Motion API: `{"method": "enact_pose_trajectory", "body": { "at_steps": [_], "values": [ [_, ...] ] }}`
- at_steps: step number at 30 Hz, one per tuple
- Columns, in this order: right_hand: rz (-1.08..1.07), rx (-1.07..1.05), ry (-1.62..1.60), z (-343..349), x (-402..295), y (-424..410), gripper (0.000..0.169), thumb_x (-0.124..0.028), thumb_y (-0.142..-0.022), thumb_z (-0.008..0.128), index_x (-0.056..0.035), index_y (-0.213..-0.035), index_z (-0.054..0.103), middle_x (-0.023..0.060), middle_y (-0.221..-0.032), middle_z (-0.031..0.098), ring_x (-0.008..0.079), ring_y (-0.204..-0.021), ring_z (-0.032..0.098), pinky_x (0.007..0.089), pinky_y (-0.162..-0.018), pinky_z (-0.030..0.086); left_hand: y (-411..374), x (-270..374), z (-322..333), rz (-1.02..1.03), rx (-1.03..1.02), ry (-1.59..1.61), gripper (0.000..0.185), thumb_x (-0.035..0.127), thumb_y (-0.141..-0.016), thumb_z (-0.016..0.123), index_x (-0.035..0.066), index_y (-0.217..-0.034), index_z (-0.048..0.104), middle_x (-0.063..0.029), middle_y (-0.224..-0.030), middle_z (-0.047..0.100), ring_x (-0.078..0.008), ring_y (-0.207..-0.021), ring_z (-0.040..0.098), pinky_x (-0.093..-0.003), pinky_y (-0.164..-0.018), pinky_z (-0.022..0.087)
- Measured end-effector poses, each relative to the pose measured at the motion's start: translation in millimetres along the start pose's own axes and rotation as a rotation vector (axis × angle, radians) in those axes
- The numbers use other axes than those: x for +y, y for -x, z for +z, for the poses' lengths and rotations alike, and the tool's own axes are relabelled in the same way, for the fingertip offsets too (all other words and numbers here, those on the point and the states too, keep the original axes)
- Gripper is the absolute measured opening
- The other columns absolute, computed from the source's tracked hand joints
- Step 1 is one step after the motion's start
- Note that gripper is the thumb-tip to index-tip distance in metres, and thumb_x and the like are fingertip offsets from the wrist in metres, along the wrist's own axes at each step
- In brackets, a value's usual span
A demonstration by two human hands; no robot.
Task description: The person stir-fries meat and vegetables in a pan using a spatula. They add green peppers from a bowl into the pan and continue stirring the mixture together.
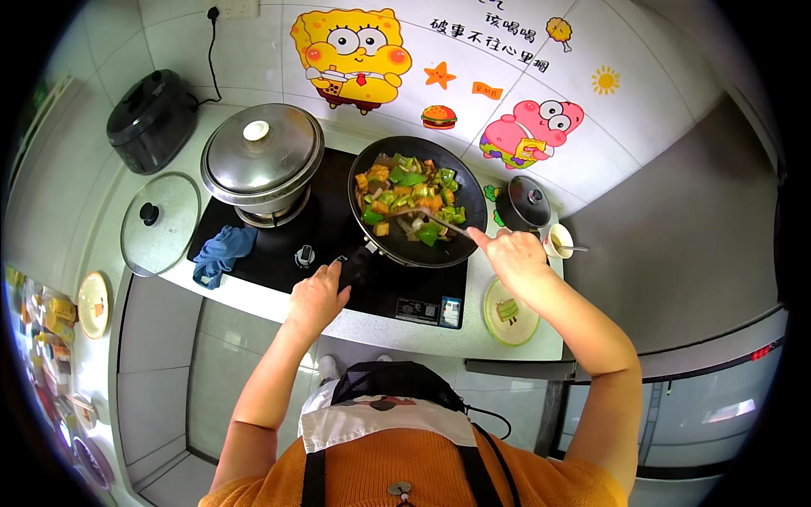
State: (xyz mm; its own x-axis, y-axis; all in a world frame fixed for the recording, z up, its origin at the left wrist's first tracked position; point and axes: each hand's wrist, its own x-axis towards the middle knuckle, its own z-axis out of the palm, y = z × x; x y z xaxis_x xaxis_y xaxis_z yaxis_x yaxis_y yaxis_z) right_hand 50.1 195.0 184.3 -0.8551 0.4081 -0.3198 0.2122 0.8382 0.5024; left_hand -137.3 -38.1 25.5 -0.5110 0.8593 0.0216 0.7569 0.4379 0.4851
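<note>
A black wok (471, 241) sits on the right side of the stove. It holds a mix of green pepper pieces, leafy vegetables and browned tofu-like cubes (405, 190). My left hand (319, 296) is closed around the end of the wok's black handle (357, 266), close to the stove's front edge. From the right, my right hand (514, 255) grips a spatula (447, 224), index finger stretched along its shaft. The spatula's blade lies among the food and is partly covered by it.
A lidded metal pot (263, 152) stands on the left burner, with a blue cloth (225, 253) and glass lid (161, 228) nearby. At right are a small lidded pot (523, 203), a cup with a spoon (557, 239) and a plate (507, 323). A black cooker (152, 120) occupies the back-left corner.
</note>
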Motion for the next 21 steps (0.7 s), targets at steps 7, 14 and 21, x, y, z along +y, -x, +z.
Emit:
{"method": "enact_pose_trajectory", "body": {
  "at_steps": [7,14,21],
  "values": [
    [0.172,0.080,-0.442,54,42,12,0.050,-0.021,-0.086,0.061,-0.0301,-0.134,0.050,0.0105,-0.083,0.066,0.0309,-0.074,0.065,0.0410,-0.066,0.052,-2,2,0,-0.008,-0.009,0.025,0.048,0.029,-0.082,0.064,0.003,-0.120,0.050,-0.0140,-0.097,0.062,-0.0340,-0.080,0.065,-0.0429,-0.069,0.054],
    [0.342,0.189,-0.501,58,76,40,0.041,-0.027,-0.088,0.061,-0.0268,-0.129,0.055,0.0124,-0.087,0.068,0.0322,-0.075,0.065,0.0446,-0.067,0.052,-1,5,-2,-0.058,-0.041,0.039,0.048,0.029,-0.081,0.065,0.004,-0.120,0.051,-0.0153,-0.098,0.063,-0.0350,-0.083,0.064,-0.0434,-0.072,0.053],
    [0.407,0.184,-0.392,125,74,-14,0.045,-0.029,-0.089,0.059,-0.0229,-0.132,0.051,0.0184,-0.082,0.067,0.0349,-0.070,0.066,0.0471,-0.066,0.052,0,1,3,0.014,0.059,0.020,0.046,0.030,-0.082,0.065,0.002,-0.116,0.052,-0.0132,-0.094,0.061,-0.0335,-0.077,0.065,-0.0421,-0.066,0.054]
  ]
}}
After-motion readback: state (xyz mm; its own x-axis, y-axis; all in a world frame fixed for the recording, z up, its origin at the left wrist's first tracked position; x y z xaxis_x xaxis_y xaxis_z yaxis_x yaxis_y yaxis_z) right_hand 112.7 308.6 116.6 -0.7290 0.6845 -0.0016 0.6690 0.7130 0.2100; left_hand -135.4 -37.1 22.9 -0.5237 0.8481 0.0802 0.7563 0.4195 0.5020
